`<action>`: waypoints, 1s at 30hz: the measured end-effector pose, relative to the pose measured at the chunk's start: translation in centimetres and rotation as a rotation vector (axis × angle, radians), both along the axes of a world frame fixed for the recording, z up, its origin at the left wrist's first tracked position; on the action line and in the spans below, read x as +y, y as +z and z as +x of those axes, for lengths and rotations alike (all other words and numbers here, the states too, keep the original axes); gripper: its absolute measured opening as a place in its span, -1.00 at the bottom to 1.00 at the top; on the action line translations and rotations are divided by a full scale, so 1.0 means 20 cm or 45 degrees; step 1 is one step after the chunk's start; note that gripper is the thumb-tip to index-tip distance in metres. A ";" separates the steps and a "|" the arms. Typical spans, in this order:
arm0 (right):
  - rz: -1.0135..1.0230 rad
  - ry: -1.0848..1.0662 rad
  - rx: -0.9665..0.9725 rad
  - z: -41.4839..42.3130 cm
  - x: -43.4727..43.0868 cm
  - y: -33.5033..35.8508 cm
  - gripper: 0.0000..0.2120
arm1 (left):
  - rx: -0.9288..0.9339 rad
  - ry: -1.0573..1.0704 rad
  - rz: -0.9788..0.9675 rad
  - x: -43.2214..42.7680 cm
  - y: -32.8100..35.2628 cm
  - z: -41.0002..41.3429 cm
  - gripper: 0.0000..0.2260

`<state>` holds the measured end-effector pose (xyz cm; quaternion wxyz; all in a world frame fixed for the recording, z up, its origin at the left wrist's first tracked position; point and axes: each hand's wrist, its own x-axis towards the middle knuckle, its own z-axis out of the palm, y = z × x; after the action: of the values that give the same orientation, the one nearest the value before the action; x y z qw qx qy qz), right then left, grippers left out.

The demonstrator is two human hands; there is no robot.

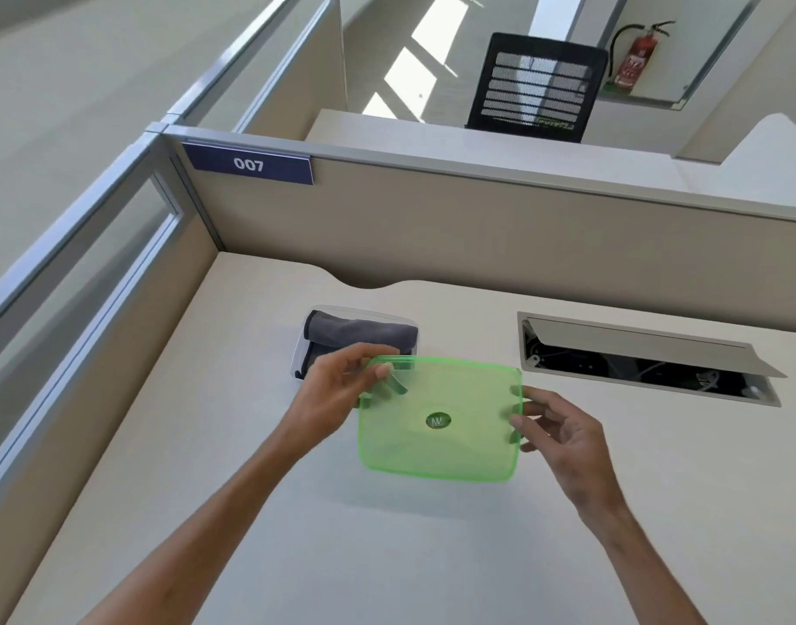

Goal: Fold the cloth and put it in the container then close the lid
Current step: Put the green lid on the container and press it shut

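A folded grey cloth (360, 332) lies inside a clear plastic container (299, 354) on the desk. Both hands hold a translucent green lid (441, 444) in the air, just in front of and to the right of the container. My left hand (337, 390) grips the lid's left edge, with the thumb on top. Along the right edge, my right hand (563, 433) pinches the lid with its fingertips. The lid and my left hand hide the container's near right part.
An open cable hatch (644, 354) with a raised flap sits in the desk (206, 444) to the right. Beige partition walls (477, 236) close the desk at the back and left. A black mesh chair (536, 88) stands beyond the partition.
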<state>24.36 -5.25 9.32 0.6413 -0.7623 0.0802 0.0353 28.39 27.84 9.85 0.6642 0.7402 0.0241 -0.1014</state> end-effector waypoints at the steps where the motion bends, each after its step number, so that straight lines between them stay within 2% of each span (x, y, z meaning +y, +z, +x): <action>1: 0.008 -0.004 0.004 0.02 0.06 0.00 -0.69 | 0.036 0.057 -0.049 0.03 0.01 0.01 -0.76; 6: 0.252 -0.109 0.068 0.18 0.30 0.01 -0.72 | 0.213 0.391 -0.284 0.21 -0.01 0.06 -0.65; 12: 0.295 -0.083 0.163 0.38 0.51 -0.03 -0.76 | 0.149 0.443 -0.142 0.41 -0.10 0.09 -0.77; 19: -0.057 -0.107 0.153 0.58 0.71 -0.21 -0.73 | 0.058 0.588 0.348 0.45 -0.18 0.20 -0.65; 23: -0.279 -0.117 0.119 0.62 0.75 -0.30 -0.79 | 0.027 0.582 0.574 0.42 -0.24 0.22 -0.60; 26: -0.438 -0.145 0.102 0.63 0.75 -0.37 -0.82 | 0.010 0.567 0.677 0.40 -0.27 0.23 -0.59; 30: -0.464 -0.181 0.115 0.62 0.77 -0.39 -0.71 | -0.004 0.552 0.722 0.39 -0.29 0.21 -0.59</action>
<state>36.81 10.17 1.47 0.4894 -0.8558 0.1675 0.0089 32.64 35.67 4.10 0.4384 0.8730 0.2066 0.0537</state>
